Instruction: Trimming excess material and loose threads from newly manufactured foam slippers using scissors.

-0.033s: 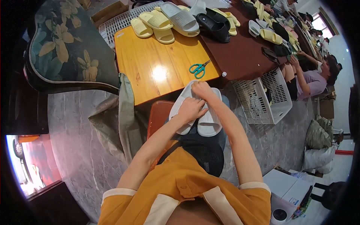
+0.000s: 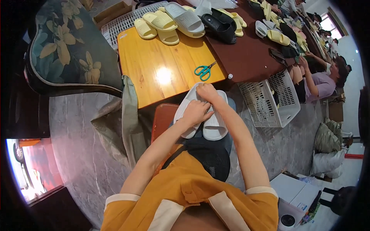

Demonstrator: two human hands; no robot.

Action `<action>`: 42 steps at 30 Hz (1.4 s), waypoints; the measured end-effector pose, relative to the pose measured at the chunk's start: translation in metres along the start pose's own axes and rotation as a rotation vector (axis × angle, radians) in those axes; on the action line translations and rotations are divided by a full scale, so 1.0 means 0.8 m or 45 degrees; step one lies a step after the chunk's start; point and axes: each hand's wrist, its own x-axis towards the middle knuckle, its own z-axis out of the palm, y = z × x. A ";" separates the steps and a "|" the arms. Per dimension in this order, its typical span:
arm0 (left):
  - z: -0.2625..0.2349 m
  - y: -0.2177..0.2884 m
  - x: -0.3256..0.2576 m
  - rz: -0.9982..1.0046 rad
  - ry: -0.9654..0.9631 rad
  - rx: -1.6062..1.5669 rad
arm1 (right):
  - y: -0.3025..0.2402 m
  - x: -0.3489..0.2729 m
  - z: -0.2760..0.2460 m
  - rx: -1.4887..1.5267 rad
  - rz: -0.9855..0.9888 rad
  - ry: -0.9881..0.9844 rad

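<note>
A pair of white slides rests on my lap, soles down: the left slide (image 2: pixel 183 104) and the right slide (image 2: pixel 215 132), both with ribbed straps. Over the left slide's inner side, my left hand (image 2: pixel 195 112) is closed with its thumb sticking out toward the right slide. My right hand (image 2: pixel 207 92) is curled farther forward, between the toe ends of the two slides. Its fingertips are hidden, so what they pinch cannot be seen. Teal-handled scissors (image 2: pixel 203 72) lie on the wooden table (image 2: pixel 154 67) just beyond my hands.
Yellow slides (image 2: pixel 160 23), grey slides (image 2: pixel 187 19) and black slides (image 2: pixel 219 27) stand along the table's back. A white plastic crate (image 2: pixel 266 104) sits right of my knees. A floral chair back (image 2: pixel 73 46) rises at left. Another person (image 2: pixel 323 82) works at the right.
</note>
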 end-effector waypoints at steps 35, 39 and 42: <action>-0.003 0.007 0.006 0.005 0.019 -0.032 | 0.040 -0.037 0.024 1.780 1.496 0.645; -0.006 0.003 0.003 -0.045 -0.032 -0.036 | 0.081 -0.066 0.007 1.315 1.594 0.776; -0.003 0.007 0.008 0.014 0.057 -0.063 | 0.137 -0.091 0.000 0.612 1.576 0.638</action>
